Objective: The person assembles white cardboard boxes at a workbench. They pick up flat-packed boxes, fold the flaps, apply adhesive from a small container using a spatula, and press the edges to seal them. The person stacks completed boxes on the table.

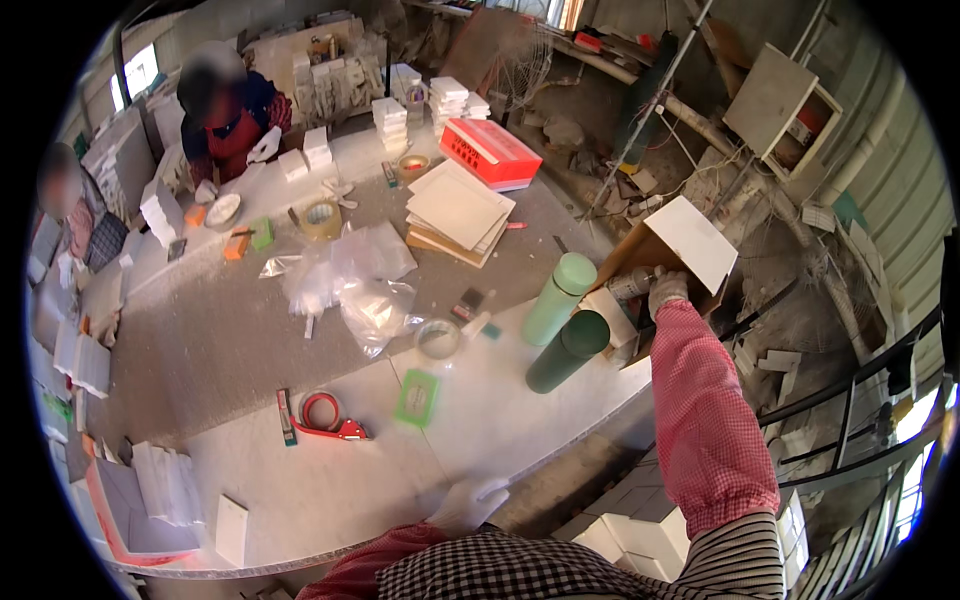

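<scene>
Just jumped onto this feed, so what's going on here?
The person's gloved right hand is at the open cardboard box, by what looks like a clear container. The gloved left hand is at the table's near edge, with nothing visible in it. A light green bottle and a dark green bottle stand left of the box.

Bench (330, 490): near edge free between tile (231, 530) and left hand (466, 503); flasks (553, 308) and box (692, 245) block the right corner.
</scene>
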Demonstrator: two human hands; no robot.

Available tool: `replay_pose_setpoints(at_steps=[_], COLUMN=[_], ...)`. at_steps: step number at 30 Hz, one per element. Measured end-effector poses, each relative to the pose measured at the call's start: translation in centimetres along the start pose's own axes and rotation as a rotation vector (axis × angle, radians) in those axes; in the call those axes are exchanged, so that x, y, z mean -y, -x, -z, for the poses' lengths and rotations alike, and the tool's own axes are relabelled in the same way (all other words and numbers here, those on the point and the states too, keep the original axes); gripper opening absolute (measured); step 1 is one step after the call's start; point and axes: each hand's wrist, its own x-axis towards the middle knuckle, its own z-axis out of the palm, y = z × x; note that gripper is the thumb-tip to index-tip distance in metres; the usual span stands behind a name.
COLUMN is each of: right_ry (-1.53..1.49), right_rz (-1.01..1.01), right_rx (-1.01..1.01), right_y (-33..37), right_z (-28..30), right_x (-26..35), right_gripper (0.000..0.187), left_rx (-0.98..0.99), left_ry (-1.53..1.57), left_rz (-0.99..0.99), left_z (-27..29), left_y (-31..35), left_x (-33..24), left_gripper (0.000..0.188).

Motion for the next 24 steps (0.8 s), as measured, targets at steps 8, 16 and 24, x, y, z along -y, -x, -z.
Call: replay_pose_setpoints(at_steps=[8, 16, 24], right_ry=[-0.175, -0.095, -0.478], right_rz=[-0.113, -0.138, -0.165], right_rx=[0.061, 0.139, -0.078], right_y=[-2.6, -1.7, 1.2], right_z=[-4.2, -6.3, -3.3], right_x=[1.2, 3.4, 5.2], right_gripper=[0.052, 0.049, 0.028], left_rx=[-0.134, -0.085, -0.013], left_ry=[0.031, 0.019, 0.088], left_rz=[-0.106, -0.078, 0.074], left_z=[0.8, 1.4, 1.9], left_y=[1.9, 2.3, 1.6], left_x=[2.3, 2.4, 0.8], left_gripper=[0.03, 0.03, 0.031])
